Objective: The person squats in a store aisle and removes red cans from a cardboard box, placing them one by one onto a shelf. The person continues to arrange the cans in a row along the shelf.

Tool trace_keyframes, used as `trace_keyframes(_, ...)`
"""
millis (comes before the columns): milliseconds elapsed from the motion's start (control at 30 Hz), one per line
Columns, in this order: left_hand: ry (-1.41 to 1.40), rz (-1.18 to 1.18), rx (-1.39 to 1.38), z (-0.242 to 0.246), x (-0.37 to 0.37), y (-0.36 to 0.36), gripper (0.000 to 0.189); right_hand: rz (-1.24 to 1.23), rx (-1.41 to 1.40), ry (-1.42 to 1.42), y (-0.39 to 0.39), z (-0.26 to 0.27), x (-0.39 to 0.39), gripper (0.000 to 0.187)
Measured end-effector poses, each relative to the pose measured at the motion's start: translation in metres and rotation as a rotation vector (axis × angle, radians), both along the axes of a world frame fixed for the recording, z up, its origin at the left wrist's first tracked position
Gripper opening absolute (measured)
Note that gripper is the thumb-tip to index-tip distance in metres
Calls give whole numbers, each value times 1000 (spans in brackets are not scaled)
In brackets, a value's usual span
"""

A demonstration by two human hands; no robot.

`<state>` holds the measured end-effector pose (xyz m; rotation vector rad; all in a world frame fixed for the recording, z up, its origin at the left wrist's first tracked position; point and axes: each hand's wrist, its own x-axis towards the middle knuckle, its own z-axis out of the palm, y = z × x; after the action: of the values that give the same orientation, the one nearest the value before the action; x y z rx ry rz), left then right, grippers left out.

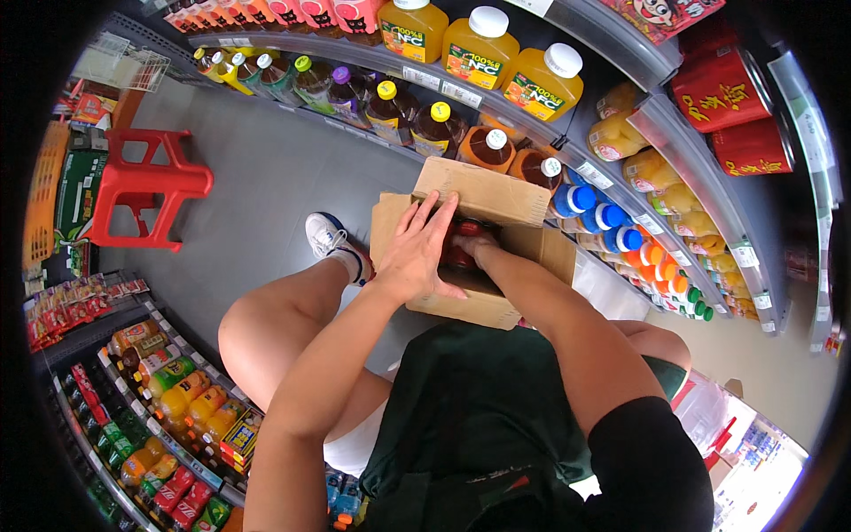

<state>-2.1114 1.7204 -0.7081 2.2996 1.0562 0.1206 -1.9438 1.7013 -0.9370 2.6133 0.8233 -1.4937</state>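
Note:
In front of me sits an open cardboard box [465, 307], its flaps folded outward. My left hand [415, 256] lies across the box's left side, fingers spread, the fingertips touching the raised far flap [488, 193]. Inside the box, my right hand [477, 245] is closed around a dark red container [460, 258]. Shadow and the hand itself hide most of that container, so its exact kind is unclear. Any other contents deeper in the box cannot be made out.
Beyond the box run shelves with orange juice bottles [482, 56], dark drink bottles [439, 130] and red cans [721, 90]. A red plastic stool [149, 186] stands on the grey floor [266, 153] at left. More bottled drinks [193, 399] fill shelves at lower left.

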Motion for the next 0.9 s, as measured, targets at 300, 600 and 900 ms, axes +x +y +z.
trace_keyframes(300,-211,83,-90,2,-7,-3,131,-580,14,989,-18,200,8,50)
trace_keyframes(600,-851,200,-1016,63,27,-36,53,-10,657,823,-96,313,78,64)
trace_keyframes(900,-1115,349,-1464,132,93,-72,45,-269,1151,721,-131,381,96,71)
